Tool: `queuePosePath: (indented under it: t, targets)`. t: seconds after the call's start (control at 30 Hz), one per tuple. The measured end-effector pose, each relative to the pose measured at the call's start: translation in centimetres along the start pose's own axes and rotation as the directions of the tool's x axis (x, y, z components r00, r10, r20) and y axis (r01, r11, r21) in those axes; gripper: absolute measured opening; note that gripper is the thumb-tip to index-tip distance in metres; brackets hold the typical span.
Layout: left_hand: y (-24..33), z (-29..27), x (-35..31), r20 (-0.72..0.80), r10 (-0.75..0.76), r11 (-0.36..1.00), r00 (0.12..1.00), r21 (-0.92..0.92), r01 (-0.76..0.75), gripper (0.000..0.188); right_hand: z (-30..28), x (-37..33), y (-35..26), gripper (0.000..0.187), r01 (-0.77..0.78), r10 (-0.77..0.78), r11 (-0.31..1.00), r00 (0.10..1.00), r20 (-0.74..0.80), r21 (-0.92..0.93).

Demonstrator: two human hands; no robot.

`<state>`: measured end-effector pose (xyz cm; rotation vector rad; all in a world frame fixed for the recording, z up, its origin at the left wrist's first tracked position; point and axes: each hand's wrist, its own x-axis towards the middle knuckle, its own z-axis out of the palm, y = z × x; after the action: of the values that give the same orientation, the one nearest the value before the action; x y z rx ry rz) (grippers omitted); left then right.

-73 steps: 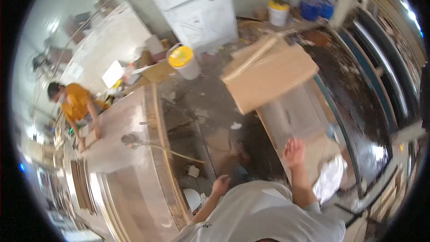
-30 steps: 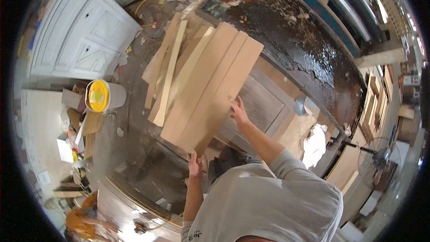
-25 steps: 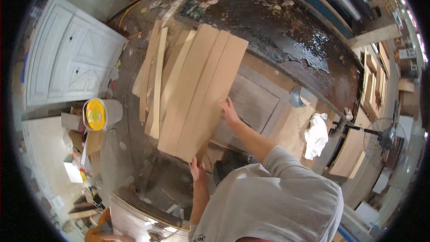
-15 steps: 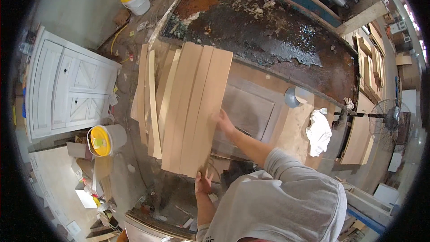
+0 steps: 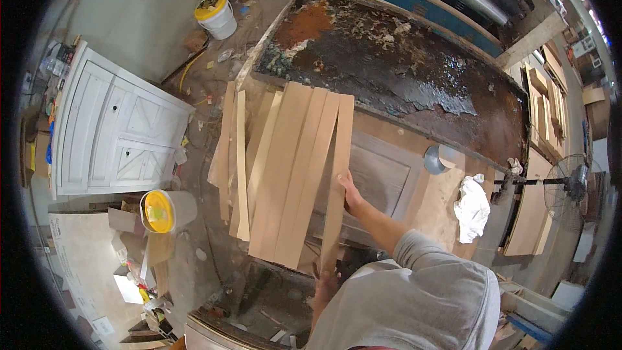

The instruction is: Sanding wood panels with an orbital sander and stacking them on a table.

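Note:
A long, narrow wooden board [image 5: 334,220] stands apart from its neighbours along most of its length, its far end still close to them. My right hand [image 5: 351,196] is closed on its right edge, about midway along. At the near end, my left hand [image 5: 326,282] holds the same board, its fingers dim and partly hidden underneath. Several flat boards [image 5: 288,168] lie side by side just to the left, with thinner pale strips [image 5: 242,168] beyond them. Under the held board and to its right is a brown panelled door [image 5: 379,165], lying flat.
Beyond the boards lies a dark, stained trough [image 5: 389,58]. A grey round bowl [image 5: 435,161] and a crumpled white cloth [image 5: 472,209] sit to the right, near a fan [image 5: 573,185]. On the left are a white cabinet [image 5: 123,133] and a yellow-lidded bucket [image 5: 178,210].
The rightmost board has swung away from the others, opening a gap that widens toward me. Both hands moved right with it, and the whole view shifted slightly.

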<state>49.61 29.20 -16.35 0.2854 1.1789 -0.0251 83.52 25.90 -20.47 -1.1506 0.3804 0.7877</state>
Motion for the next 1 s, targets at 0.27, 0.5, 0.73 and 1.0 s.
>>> queuePosePath:
  t: [0.27,0.5,0.73,1.0]
  targets:
    - [0.5,0.5,-2.3,0.039,0.204,0.969,0.978,0.136,-0.208,0.094,-2.4,3.1,4.4,0.064,0.273,-0.264,0.938,0.962,0.07,-0.214]
    - [3.8,-2.1,-7.5,0.023,-0.108,0.925,0.994,0.369,0.092,0.09,-0.9,-7.1,1.6,0.058,0.122,-0.113,0.986,0.991,-0.075,0.117]
    - [9.5,-2.7,-6.1,0.342,-0.058,0.715,0.938,0.67,-0.2,0.086,-1.3,-11.4,-2.6,0.052,0.218,-0.204,0.962,0.974,-0.099,0.167]
    - [12.0,11.6,-12.4,0.554,0.065,0.279,0.83,0.789,-0.548,0.109,7.6,-21.5,-4.6,0.076,0.288,-0.32,0.944,0.919,0.23,0.161]
